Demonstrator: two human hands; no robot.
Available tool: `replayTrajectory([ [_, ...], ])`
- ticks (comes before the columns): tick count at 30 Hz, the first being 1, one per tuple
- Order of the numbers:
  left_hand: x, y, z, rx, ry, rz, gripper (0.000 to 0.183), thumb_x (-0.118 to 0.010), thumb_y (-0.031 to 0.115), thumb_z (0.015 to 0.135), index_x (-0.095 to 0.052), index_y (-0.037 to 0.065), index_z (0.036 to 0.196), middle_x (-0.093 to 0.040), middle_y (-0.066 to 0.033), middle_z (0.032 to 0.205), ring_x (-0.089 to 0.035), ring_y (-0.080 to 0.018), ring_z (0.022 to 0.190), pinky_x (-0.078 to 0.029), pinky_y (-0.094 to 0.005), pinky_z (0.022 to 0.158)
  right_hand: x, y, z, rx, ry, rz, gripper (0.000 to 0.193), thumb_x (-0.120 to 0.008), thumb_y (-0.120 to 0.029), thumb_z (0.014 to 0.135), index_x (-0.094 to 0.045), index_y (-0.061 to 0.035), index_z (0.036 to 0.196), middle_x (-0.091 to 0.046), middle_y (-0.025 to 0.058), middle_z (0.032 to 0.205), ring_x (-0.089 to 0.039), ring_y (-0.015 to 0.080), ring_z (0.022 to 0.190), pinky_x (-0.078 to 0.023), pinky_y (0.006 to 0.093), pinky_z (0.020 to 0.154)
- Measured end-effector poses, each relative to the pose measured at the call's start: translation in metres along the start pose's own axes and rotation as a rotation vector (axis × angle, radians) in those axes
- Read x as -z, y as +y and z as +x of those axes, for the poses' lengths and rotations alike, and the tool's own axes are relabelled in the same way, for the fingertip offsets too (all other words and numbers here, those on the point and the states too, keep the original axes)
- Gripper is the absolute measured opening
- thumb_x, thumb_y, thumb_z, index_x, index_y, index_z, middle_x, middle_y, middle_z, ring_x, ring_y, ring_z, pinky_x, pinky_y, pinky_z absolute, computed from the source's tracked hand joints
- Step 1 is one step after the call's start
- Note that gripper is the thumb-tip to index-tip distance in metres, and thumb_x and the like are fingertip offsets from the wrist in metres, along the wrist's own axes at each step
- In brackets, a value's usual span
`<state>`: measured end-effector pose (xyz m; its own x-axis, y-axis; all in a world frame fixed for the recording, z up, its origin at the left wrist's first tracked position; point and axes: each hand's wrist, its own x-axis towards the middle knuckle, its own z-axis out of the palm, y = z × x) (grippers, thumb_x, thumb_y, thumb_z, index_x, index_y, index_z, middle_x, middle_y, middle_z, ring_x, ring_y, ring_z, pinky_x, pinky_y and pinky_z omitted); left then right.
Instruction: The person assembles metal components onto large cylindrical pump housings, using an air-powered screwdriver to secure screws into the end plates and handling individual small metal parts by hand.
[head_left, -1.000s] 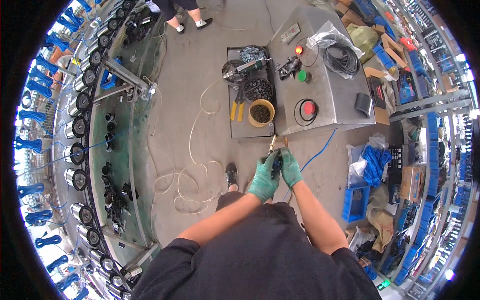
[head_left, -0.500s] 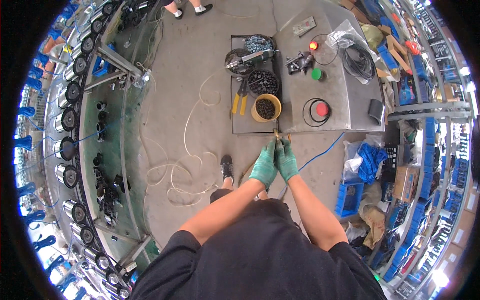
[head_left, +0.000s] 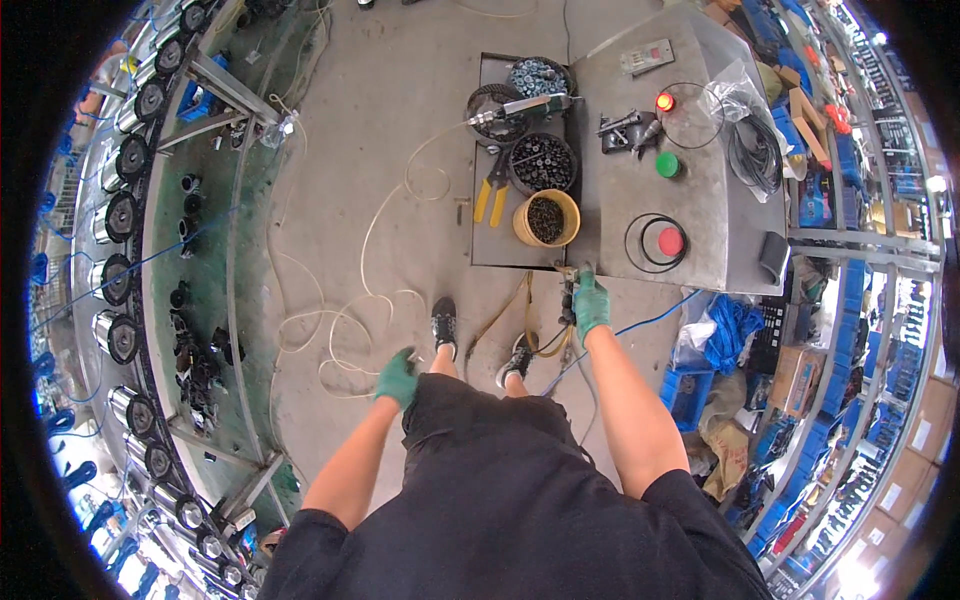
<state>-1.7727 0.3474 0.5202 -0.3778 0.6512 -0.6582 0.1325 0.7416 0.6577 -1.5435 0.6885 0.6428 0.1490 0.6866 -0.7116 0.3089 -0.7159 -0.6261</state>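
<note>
Both of my hands wear green gloves. My right hand (head_left: 592, 303) is at the front edge of the metal bench (head_left: 625, 225), its fingers closed beside a dark fitting with brass-coloured parts (head_left: 569, 284); what the fingers hold is hidden. Low on the left, by my thigh, is my left hand (head_left: 398, 379). Its fingers are curled, with a small pale bit at the tips too small to name. Straps or hoses (head_left: 528, 305) hang below the bench edge, left of my right hand.
A tray holds a yellow tub of small dark parts (head_left: 546, 219), baskets of hardware (head_left: 543, 163), yellow-handled pliers (head_left: 491, 190) and a power tool (head_left: 520, 108). A red button (head_left: 671, 240) sits on the bench. Pale hose (head_left: 368, 255) loops over the floor. Racks stand both sides.
My hands were together at the bench edge; the left has moved down and left, away from it. My right hand stays near the fitting, slightly further right. The view has shifted a little.
</note>
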Motion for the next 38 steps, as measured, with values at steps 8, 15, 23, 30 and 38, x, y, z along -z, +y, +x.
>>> replayTrajectory([
  [8,0.013,-0.146,-0.085,0.368,-0.067,0.102,0.047,-0.066,0.011,0.088,-0.059,0.008,0.134,-0.072,-0.0158,0.096,-0.070,-0.0256,0.081,-0.056,-0.0385,0.074,-0.002,-0.010,0.015,-0.150,0.011,-0.037,0.060,-0.046,-0.064,0.098,-0.061,-0.0084,0.081,-0.053,0.0062,0.056,-0.048,0.0198,0.039,-0.045,0.0380,0.038],
  [15,0.001,-0.152,-0.087,0.535,-0.061,-0.352,0.047,-0.066,0.006,0.091,-0.056,0.007,0.136,-0.070,-0.0084,0.087,-0.066,-0.0158,0.071,-0.053,-0.0317,0.061,-0.009,-0.006,0.026,-0.188,0.078,-0.047,0.059,-0.050,-0.064,0.096,-0.059,-0.0102,0.075,-0.050,0.0055,0.053,-0.046,0.0200,0.037,-0.042,0.0384,0.037],
  [23,0.010,-0.137,-0.069,0.539,-0.008,-0.486,0.047,-0.065,0.007,0.092,-0.054,0.009,0.138,-0.068,-0.0086,0.094,-0.066,-0.0173,0.071,-0.052,-0.0324,0.058,-0.013,-0.011,0.021,-0.139,0.136,-0.085,0.059,-0.052,-0.063,0.095,-0.059,-0.0094,0.073,-0.051,0.0053,0.053,-0.047,0.0207,0.037,-0.041,0.0389,0.037],
  [30,0.015,-0.144,-0.072,0.559,0.009,-0.504,0.046,-0.066,0.008,0.092,-0.054,0.008,0.136,-0.068,-0.0099,0.095,-0.068,-0.0196,0.073,-0.055,-0.0351,0.060,-0.016,-0.011,0.020,-0.130,0.131,-0.116,0.060,-0.054,-0.064,0.095,-0.060,-0.0085,0.072,-0.053,0.0058,0.055,-0.048,0.0207,0.038,-0.043,0.0390,0.037],
  [38,0.004,-0.183,-0.068,0.613,0.002,-0.570,0.053,-0.067,0.009,0.093,-0.049,0.010,0.143,-0.068,-0.0109,0.090,-0.066,-0.0241,0.067,-0.053,-0.0376,0.056,-0.008,-0.003,0.027,-0.052,0.110,-0.144,0.039,-0.058,-0.051,0.098,-0.064,-0.0123,0.097,-0.056,0.0050,0.059,-0.050,0.0215,0.038,-0.043,0.0400,0.036],
])
